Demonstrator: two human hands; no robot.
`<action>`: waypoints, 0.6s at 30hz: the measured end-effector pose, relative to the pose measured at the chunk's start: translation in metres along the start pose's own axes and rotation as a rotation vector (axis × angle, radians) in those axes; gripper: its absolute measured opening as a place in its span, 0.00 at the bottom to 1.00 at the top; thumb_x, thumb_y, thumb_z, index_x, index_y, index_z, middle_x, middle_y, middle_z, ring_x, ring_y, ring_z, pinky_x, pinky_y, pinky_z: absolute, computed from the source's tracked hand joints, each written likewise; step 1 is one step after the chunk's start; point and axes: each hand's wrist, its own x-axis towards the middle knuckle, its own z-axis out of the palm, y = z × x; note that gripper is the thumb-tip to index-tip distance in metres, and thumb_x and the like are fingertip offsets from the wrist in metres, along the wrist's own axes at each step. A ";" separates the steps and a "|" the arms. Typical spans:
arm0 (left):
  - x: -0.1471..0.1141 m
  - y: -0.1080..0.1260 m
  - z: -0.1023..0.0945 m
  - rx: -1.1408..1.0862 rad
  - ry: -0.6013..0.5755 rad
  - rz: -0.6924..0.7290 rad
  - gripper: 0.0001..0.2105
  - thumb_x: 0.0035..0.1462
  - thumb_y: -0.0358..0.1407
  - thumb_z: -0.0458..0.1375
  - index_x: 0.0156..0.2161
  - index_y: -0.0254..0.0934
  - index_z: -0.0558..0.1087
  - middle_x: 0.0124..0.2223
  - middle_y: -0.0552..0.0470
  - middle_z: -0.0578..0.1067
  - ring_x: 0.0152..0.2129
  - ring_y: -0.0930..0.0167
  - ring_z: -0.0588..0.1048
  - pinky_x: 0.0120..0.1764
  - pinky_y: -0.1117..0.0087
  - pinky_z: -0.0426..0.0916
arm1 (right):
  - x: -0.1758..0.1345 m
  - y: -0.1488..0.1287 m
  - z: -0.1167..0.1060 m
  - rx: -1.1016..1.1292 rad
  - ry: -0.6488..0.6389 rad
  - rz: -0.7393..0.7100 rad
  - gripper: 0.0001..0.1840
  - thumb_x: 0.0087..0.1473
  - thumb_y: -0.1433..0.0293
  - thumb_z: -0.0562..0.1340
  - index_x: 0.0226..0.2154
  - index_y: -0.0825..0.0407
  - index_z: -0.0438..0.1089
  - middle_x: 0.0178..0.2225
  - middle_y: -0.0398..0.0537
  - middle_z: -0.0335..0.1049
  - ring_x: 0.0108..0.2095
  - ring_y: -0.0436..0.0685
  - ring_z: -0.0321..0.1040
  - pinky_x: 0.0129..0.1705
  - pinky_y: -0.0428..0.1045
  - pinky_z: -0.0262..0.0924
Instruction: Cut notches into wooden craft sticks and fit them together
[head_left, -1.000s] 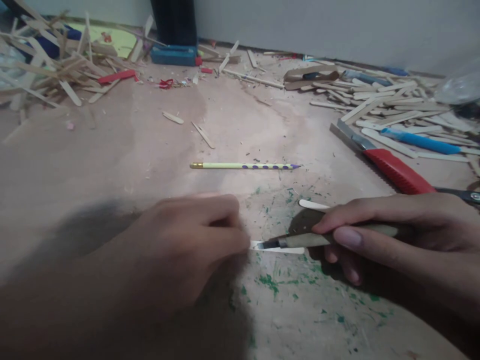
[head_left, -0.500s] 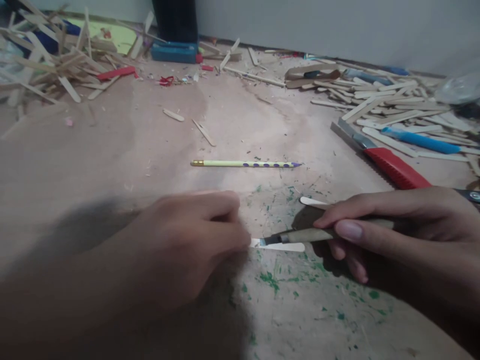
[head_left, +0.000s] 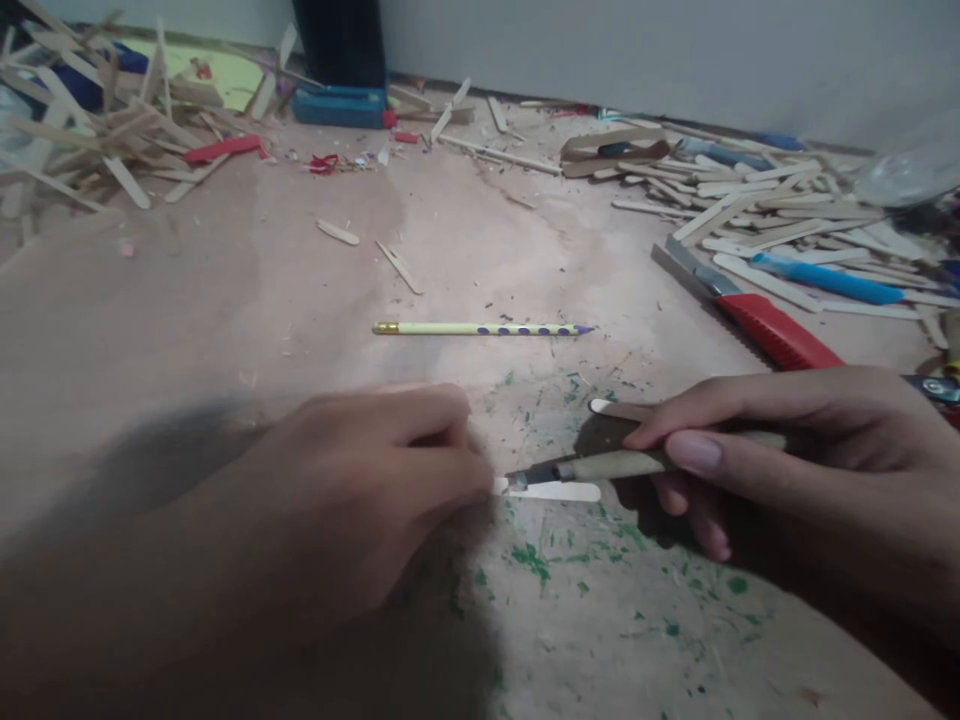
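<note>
Two bare hands work low in the view, nearest the camera. Left hand point(head_left: 375, 490), at 7 o'clock, is curled with knuckles up, its fingertips pressing one end of a flat wooden stick point(head_left: 559, 491) onto the work surface point(head_left: 300, 300). Right hand point(head_left: 787, 470), at 4 o'clock, grasps a craft knife point(head_left: 592, 466) by its pale handle, index finger laid along the top; the blade tip meets the stick just beside the left fingertips. The stick lies flat near centre, its free end pointing toward 3 o'clock. A second stick point(head_left: 619, 409) shows partly behind the right fingers.

Surface condition: bare brownish board, scored, dusted with shavings and flecked with green paint point(head_left: 532, 560) around the cutting spot.

Beyond the hands, just above centre, a yellow pencil with purple dots point(head_left: 480, 328) lies crosswise. At 2 o'clock, a red-handled cutter point(head_left: 750, 315) and a blue pen point(head_left: 825, 278) rest beside a spread of loose sticks point(head_left: 765, 200). At 10 o'clock, a tangled heap of sticks point(head_left: 82, 130) includes one red piece point(head_left: 221, 150). At 12 o'clock, a blue block point(head_left: 337, 105) sits at the foot of a dark upright object point(head_left: 341, 40), against a plain grey wall point(head_left: 637, 50).
</note>
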 end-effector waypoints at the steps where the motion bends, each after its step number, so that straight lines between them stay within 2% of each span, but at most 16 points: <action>1: -0.001 0.001 0.001 0.013 0.018 0.000 0.16 0.76 0.27 0.53 0.42 0.42 0.83 0.42 0.56 0.82 0.33 0.72 0.79 0.34 0.68 0.66 | 0.000 0.000 -0.001 -0.001 0.008 0.002 0.16 0.48 0.49 0.84 0.30 0.40 0.88 0.21 0.48 0.75 0.20 0.53 0.69 0.22 0.47 0.62; 5: -0.004 0.010 0.007 -0.096 0.106 -0.004 0.11 0.80 0.31 0.56 0.44 0.42 0.80 0.41 0.58 0.82 0.35 0.75 0.80 0.37 0.70 0.68 | 0.000 0.000 -0.003 -0.056 0.021 0.011 0.18 0.47 0.48 0.83 0.30 0.42 0.88 0.20 0.47 0.74 0.20 0.53 0.66 0.21 0.47 0.56; 9: -0.004 0.012 0.007 -0.278 0.079 0.013 0.12 0.81 0.33 0.56 0.43 0.43 0.80 0.39 0.61 0.82 0.34 0.78 0.80 0.38 0.74 0.70 | -0.002 -0.001 -0.002 -0.087 -0.001 -0.013 0.20 0.50 0.47 0.82 0.31 0.45 0.88 0.19 0.46 0.72 0.20 0.50 0.65 0.20 0.44 0.55; 11: -0.002 0.006 0.004 -0.204 0.084 0.032 0.12 0.81 0.33 0.55 0.46 0.45 0.80 0.44 0.60 0.83 0.37 0.78 0.81 0.40 0.76 0.72 | -0.002 -0.001 -0.001 -0.060 -0.009 -0.015 0.19 0.50 0.47 0.82 0.31 0.45 0.88 0.20 0.46 0.73 0.21 0.50 0.65 0.20 0.43 0.56; 13: 0.000 -0.002 0.000 -0.043 0.104 0.063 0.09 0.80 0.34 0.57 0.53 0.47 0.80 0.54 0.57 0.84 0.46 0.74 0.83 0.49 0.74 0.75 | -0.002 -0.001 -0.001 -0.027 -0.005 -0.007 0.19 0.49 0.48 0.82 0.31 0.44 0.88 0.21 0.47 0.74 0.21 0.50 0.64 0.21 0.44 0.57; 14: 0.001 -0.006 -0.001 0.032 0.088 0.082 0.10 0.80 0.37 0.57 0.59 0.46 0.79 0.60 0.53 0.83 0.54 0.69 0.82 0.56 0.69 0.77 | -0.002 -0.001 -0.001 -0.019 0.001 0.000 0.19 0.48 0.48 0.82 0.32 0.44 0.88 0.21 0.47 0.75 0.21 0.50 0.64 0.21 0.44 0.57; 16: 0.003 -0.010 -0.002 0.127 0.033 0.131 0.16 0.80 0.40 0.57 0.66 0.43 0.75 0.70 0.43 0.77 0.67 0.56 0.76 0.67 0.51 0.75 | -0.002 -0.001 -0.001 -0.031 0.009 0.014 0.19 0.47 0.48 0.83 0.33 0.44 0.89 0.21 0.47 0.75 0.21 0.50 0.64 0.21 0.44 0.57; 18: 0.005 -0.011 -0.002 0.154 -0.039 0.165 0.19 0.81 0.41 0.55 0.69 0.40 0.74 0.75 0.39 0.72 0.74 0.48 0.69 0.71 0.36 0.69 | -0.003 -0.002 0.000 -0.040 0.003 0.017 0.19 0.47 0.49 0.83 0.31 0.45 0.88 0.22 0.47 0.75 0.21 0.50 0.64 0.21 0.44 0.57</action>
